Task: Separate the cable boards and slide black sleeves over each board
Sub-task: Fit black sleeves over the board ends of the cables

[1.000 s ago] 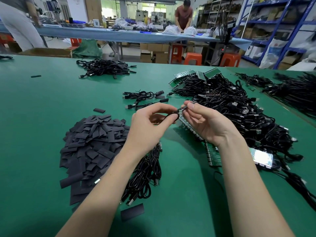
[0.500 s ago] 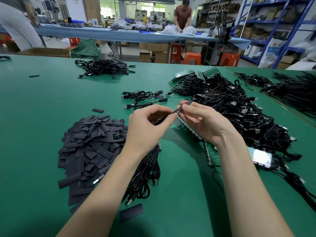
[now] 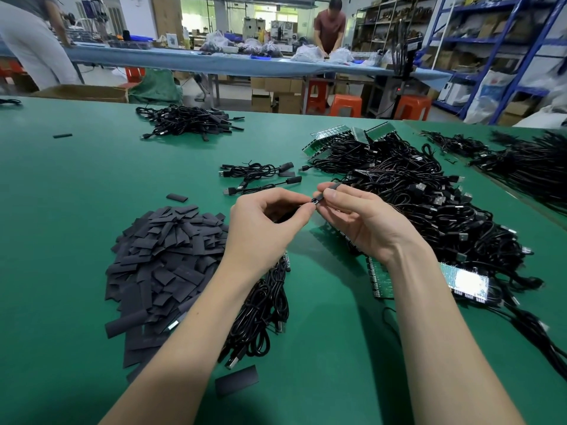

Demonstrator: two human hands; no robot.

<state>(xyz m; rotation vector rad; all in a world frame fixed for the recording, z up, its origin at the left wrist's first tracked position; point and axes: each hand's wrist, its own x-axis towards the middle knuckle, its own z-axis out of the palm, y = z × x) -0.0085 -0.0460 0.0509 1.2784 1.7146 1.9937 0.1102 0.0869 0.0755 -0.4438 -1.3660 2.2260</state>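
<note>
Above the green table my left hand (image 3: 264, 228) and my right hand (image 3: 365, 225) meet fingertip to fingertip. Between them is a small cable board with a black sleeve (image 3: 322, 196) around it. My right thumb and forefinger pinch the sleeve; my left fingers pinch the board's near end and its cable. A heap of loose black sleeves (image 3: 165, 259) lies to the left. Green board panels (image 3: 380, 280) lie under my right wrist, with another panel (image 3: 468, 282) to the right. How far the board sits inside the sleeve is hidden by my fingers.
A big tangle of black cables (image 3: 429, 204) fills the right side. A few sleeved cables (image 3: 257, 176) lie ahead, another bundle (image 3: 190, 121) lies farther back, and cables (image 3: 264, 317) lie under my left forearm. One loose sleeve (image 3: 236, 383) rests near the front. Two people stand at a far bench.
Both hands have stayed together over the same spot. My right fingers have shifted along the sleeve, which now shows more clearly between thumb and forefinger.
</note>
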